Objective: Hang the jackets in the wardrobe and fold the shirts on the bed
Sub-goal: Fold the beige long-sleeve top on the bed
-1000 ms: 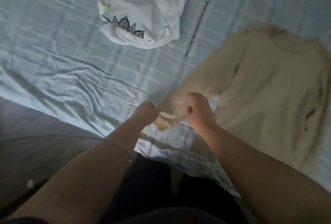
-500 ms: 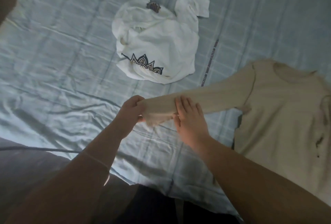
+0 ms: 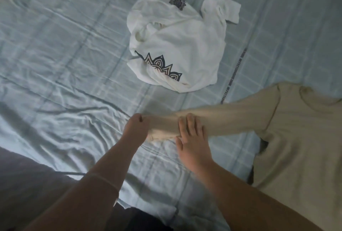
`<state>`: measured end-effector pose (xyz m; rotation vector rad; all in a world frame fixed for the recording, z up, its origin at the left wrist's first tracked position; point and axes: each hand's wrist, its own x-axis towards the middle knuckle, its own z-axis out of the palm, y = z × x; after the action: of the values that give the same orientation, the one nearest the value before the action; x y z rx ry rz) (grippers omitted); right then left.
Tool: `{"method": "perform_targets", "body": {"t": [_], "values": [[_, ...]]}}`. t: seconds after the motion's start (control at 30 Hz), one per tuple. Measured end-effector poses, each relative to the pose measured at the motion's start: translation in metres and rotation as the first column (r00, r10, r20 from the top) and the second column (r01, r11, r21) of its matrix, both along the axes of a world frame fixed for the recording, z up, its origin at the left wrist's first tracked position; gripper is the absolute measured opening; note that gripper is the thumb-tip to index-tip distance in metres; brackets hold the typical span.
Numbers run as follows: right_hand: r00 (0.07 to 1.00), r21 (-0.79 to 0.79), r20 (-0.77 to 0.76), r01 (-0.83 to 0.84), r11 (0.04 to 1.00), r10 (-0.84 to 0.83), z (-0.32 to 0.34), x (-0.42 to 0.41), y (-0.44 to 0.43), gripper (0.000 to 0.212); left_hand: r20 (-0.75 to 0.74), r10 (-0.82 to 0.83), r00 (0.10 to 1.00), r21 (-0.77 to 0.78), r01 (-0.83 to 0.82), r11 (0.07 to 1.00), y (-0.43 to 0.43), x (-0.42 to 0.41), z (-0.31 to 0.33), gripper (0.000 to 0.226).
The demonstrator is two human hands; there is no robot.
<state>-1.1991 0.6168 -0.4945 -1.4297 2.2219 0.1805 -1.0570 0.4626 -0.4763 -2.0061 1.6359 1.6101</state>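
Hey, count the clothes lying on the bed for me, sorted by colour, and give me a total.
White shirts: 1, the crumpled white shirt with a dark print
Beige shirts: 1, the beige long-sleeved shirt, its sleeve end held by the left hand and pressed by the right hand
Total: 2, both on the blue bedsheet

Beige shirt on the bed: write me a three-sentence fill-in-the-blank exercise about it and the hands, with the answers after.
1. The left hand pinches the cuff end of the beige shirt's ____.
2. The right hand lies with straight fingers ____ that sleeve.
3. The crumpled white shirt lies on the ____ bedsheet, apart from the beige one.

Answers: sleeve; on; blue
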Motion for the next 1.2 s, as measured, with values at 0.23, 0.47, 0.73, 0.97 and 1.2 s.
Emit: {"method": "perform_targets", "body": {"t": [0.23, 0.47, 0.73, 0.97, 1.2], "values": [[0.948, -0.321, 0.168, 0.311, 0.895, -0.269, 0.027, -0.035, -0.017, 0.035, 0.057, 0.056, 0.997, -0.194, -0.044, 0.980, 0.026, -0.027, 0.006, 0.005], [0.882, -0.100, 0.187, 0.455, 0.885, -0.432, 0.035, -0.162, -0.033, 0.044, -0.057, 0.126, 0.990, -0.269, -0.137, 0.953, 0.030, -0.023, -0.003, 0.013], [0.951, 0.009, 0.022, 0.308, 0.951, -0.308, 0.020, -0.188, -0.034, 0.018, -0.123, 0.205, 0.971, -0.282, -0.232, 0.931, 0.032, -0.022, 0.001, 0.012], [0.867, -0.379, 0.099, 0.487, 0.787, -0.489, 0.024, -0.189, -0.047, 0.018, -0.142, 0.213, 0.967, -0.295, -0.247, 0.923, 0.023, -0.028, 0.003, 0.004], [0.955, -0.322, -0.111, 0.226, 0.919, -0.274, 0.000, -0.144, -0.028, 0.058, -0.056, 0.195, 0.979, -0.296, -0.203, 0.933, 0.015, -0.029, -0.003, 0.005]]}}
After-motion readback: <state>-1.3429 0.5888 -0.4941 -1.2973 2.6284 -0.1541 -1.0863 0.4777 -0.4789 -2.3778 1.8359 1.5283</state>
